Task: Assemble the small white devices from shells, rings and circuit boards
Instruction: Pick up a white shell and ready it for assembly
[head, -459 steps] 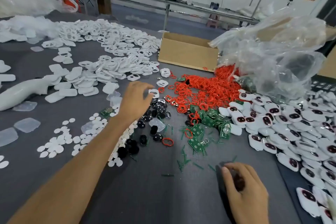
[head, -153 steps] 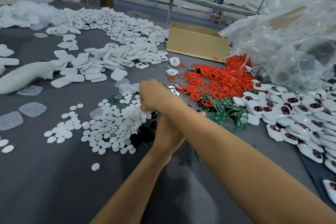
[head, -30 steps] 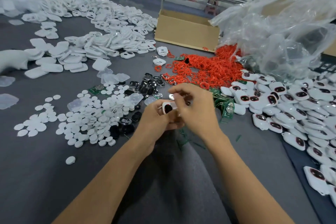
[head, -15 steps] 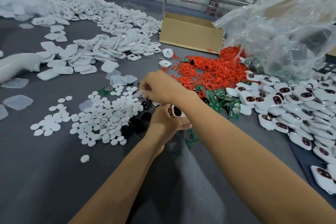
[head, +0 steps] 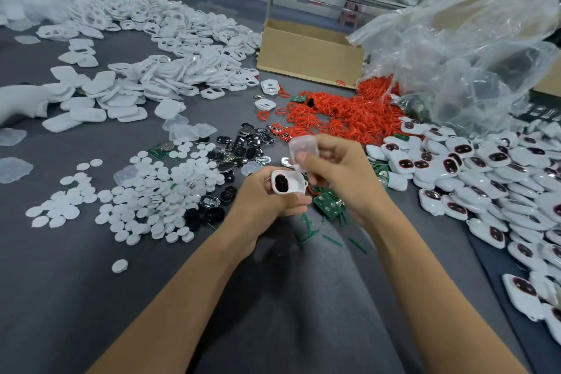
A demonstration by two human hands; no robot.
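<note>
Just above the bench (head: 60,297), a white shell (head: 287,181) is gripped in the left hand (head: 267,196), long axis left-to-right, open face up, while a translucent cover (head: 303,145) is pinched upright in the right hand (head: 341,171).

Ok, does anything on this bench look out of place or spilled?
Mostly sorted heaps, but one white disc lies alone, nearer the person than the disc pile. A green circuit board sits stranded at that pile's far edge, and green slivers litter the grey cloth.
</note>
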